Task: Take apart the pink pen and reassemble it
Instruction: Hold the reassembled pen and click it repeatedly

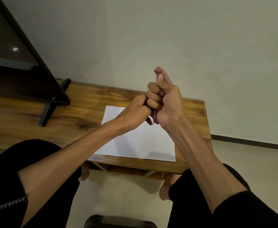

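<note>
The pink pen [155,116] stands nearly upright in the air above the table, tip pointing down. My right hand [165,99] grips its barrel in a fist, thumb on the top end. Only the pen's lower part and a strip near the thumb show; the middle is hidden by fingers. My left hand [137,111] is curled against the right fist from the left, its fingertips hidden, so whether it holds the pen I cannot tell.
A white sheet of paper [140,142] lies on the wooden table [79,116] beneath the hands. A dark screen on a black stand [48,112] fills the table's left side. The wall is just behind, and my knees are below the front edge.
</note>
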